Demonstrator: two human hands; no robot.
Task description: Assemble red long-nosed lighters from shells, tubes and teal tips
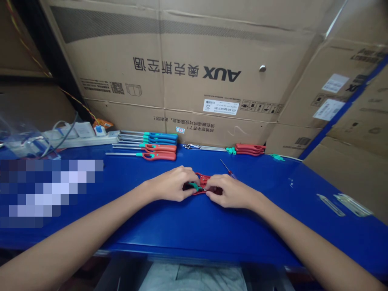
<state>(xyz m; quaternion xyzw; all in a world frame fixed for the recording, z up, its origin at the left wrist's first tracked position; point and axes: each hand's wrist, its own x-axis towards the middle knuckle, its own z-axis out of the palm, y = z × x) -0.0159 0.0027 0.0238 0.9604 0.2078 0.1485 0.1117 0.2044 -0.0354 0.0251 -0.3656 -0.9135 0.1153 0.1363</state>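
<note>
My left hand [172,184] and my right hand [230,190] meet at the middle of the blue table [188,226]. Together they grip a small red lighter body [201,178] with a green part [194,186] showing at its near side. Both hands have their fingers curled round it, and most of the piece is hidden under them. A thin small screwdriver [226,167] lies on the table just behind my right hand.
Several long lighters with blue and red handles [151,145] lie in a row at the back left, more red ones [248,149] at the back right. Cardboard boxes [194,72] wall off the rear and right. A power strip with cables [75,133] sits at the far left.
</note>
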